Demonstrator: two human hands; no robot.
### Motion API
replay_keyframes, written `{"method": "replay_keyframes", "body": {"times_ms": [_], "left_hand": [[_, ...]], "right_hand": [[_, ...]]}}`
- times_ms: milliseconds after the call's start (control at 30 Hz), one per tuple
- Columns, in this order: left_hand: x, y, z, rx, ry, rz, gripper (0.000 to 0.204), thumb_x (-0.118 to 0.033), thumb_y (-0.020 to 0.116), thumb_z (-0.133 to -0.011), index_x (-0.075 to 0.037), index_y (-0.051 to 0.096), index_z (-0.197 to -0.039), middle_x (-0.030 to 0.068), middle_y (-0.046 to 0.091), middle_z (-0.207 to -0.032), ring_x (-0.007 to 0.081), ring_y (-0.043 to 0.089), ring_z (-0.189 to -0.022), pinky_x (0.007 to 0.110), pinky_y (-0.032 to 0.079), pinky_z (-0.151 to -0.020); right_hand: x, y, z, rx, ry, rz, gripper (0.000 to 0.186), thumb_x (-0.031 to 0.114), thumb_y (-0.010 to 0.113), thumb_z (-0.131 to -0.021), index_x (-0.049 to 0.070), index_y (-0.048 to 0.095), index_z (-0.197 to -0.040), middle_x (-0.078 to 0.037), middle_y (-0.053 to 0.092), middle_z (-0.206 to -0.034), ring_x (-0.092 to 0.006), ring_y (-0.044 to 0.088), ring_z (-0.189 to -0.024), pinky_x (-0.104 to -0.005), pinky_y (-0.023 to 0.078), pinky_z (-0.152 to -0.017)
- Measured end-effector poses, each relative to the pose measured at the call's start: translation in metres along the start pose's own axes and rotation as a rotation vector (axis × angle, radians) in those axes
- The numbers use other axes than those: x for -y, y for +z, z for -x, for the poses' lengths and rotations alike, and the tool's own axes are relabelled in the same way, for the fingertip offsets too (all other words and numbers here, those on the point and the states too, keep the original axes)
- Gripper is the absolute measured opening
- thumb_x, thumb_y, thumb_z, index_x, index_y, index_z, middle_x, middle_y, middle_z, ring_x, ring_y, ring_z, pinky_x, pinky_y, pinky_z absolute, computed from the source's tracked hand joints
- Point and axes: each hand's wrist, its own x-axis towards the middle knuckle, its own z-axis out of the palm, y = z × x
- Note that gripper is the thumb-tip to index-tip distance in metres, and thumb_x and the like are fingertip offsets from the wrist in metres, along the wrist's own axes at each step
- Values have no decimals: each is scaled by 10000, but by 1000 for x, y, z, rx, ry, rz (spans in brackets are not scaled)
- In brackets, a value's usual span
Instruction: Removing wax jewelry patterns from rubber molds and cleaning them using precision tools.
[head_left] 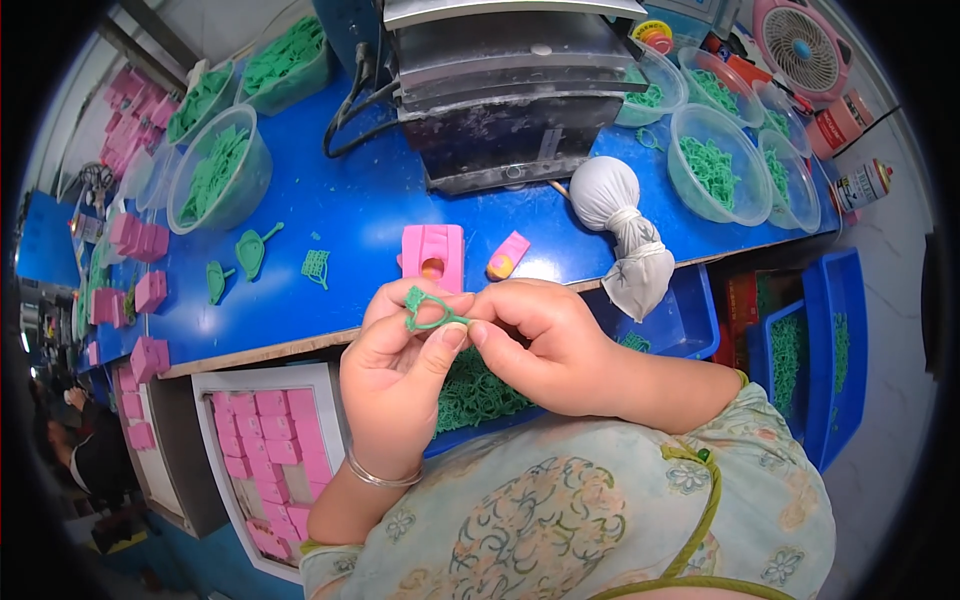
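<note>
Now, left hand [395, 350]: thumb and fingers pinching a green looped piece [440, 324], just on the near side of the pink block [440, 243]
Right hand [545, 342]: fingertips closed on its right end
Small pink-and-yellow piece [510, 254]: just right of the pink block
White cloth bundle [622, 220]: farther right of the block
Black machine [500, 140]: beyond the block

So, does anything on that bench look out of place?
Perhaps: a few small, irregular green pieces lie loose on the glossy blue tabletop at left, outside the round translucent plastic tub holding many green bits. Nothing looks clearly damaged.
</note>
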Motion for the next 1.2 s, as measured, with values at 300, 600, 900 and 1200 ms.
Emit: {"method": "replay_keyframes", "body": {"times_ms": [300, 600, 900, 1200], "left_hand": [[0, -7, 1, -7, 650, -907, 244, 51, 640, -668, -34, 658, -897, 67, 535, -855, 237, 516, -769, 295, 415, -664], [-16, -3, 9, 85, 84, -257, 125, 42, 568, -801, 32, 615, -916, 88, 562, -941, 154, 559, -826, 260, 453, -733], [-12, 3, 13, 80, 44, -255, 159, 44, 575, -824, 68, 583, -981, 93, 546, -973, 141, 561, -880, 239, 466, -760], [-9, 0, 15, 117, -59, -114, 190, 52, 575, -822, 75, 564, -1010, 85, 517, -1031, 135, 557, -910, 234, 471, -788]], "right_hand": [[-4, 3, 1, 160, 564, -673, 227, 147, 469, -868, 12, 494, -687, 15, 472, -573, -79, 420, -497, -254, 334, -463], [4, -13, 4, 223, 327, 12, 122, 129, 535, -852, 21, 546, -796, -15, 471, -639, -83, 439, -567, -262, 373, -524], [14, -12, -1, 97, 113, -352, 123, 27, 587, -809, 33, 551, -927, 1, 486, -852, -25, 430, -651, -184, 359, -584], [5, -10, 0, 155, 224, -809, 90, 25, 567, -848, -4, 538, -928, -44, 571, -912, -89, 563, -853, -231, 468, -750]]}}
